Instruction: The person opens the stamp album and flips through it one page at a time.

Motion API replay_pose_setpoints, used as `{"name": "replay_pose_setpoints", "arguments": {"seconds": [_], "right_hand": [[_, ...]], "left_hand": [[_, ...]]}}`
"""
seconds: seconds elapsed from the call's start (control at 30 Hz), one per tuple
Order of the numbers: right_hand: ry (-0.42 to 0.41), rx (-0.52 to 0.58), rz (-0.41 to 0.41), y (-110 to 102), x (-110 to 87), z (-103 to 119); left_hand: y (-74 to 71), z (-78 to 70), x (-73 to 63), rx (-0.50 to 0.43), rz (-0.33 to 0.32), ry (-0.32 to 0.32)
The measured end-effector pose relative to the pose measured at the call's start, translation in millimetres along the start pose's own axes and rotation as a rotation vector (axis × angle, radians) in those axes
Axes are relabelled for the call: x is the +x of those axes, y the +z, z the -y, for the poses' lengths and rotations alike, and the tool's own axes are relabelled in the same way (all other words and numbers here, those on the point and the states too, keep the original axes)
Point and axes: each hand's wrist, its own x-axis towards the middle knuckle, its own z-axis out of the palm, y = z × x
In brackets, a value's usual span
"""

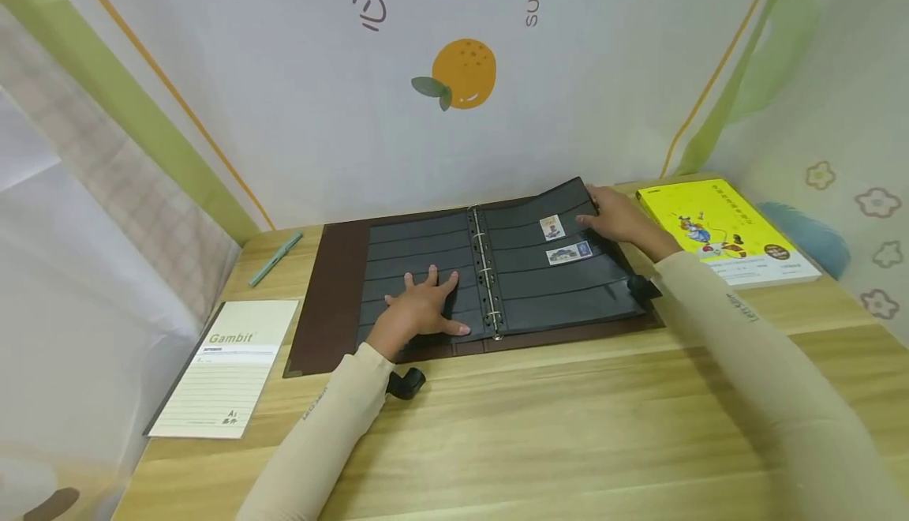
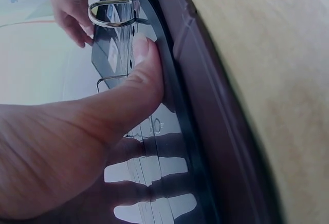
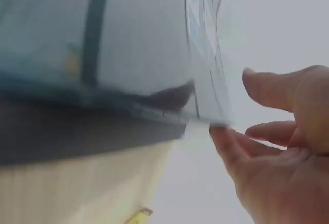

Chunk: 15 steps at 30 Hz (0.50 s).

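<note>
A brown ring-bound stamp album (image 1: pixel 330 292) lies spread on the table, its black pocket pages on both sides of the metal rings (image 1: pixel 485 272). My left hand (image 1: pixel 419 308) rests on the left page (image 1: pixel 419 238) with fingers spread; its thumb (image 2: pixel 146 72) lies near the rings. At the far outer corner of the right page (image 1: pixel 554 296), my right hand (image 1: pixel 616 217) touches the lifted edge. In the right wrist view a fingertip meets that edge, while the thumb (image 3: pixel 270 88) stands apart from it. Two stamps, one upright (image 1: pixel 551 227) and one wide (image 1: pixel 570 253), sit in that page's pockets.
A yellow book (image 1: pixel 731 217) lies to the right of the album. On the left are a pale notepad (image 1: pixel 230 363) marked Gambit and a green pen (image 1: pixel 275 259). A printed curtain (image 1: pixel 319 134) hangs behind the table's back edge. Bare wood (image 1: pixel 540 426) shows in front.
</note>
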Motion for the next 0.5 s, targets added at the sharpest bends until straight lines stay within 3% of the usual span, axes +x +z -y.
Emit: {"name": "replay_pose_setpoints", "arguments": {"seconds": [0.13, 0.27, 0.37, 0.5], "right_hand": [[-0.011, 0.051, 0.038, -12.2, -0.9, -7.7], [-0.003, 0.194, 0.2, -24.6, -2.6, -18.0], [0.051, 0.336, 0.304, -29.9, -4.6, -26.9], [0.111, 0.45, 0.348, -32.0, -7.2, -35.9]], "left_hand": [[1.2, -0.4, 0.0, 0.008, 0.008, 0.002], [2.0, -0.7, 0.2, 0.011, 0.001, 0.002], [1.4, -1.3, 0.7, 0.013, 0.0, 0.0], [0.9, -2.0, 2.0, 0.028, 0.003, 0.001]]}}
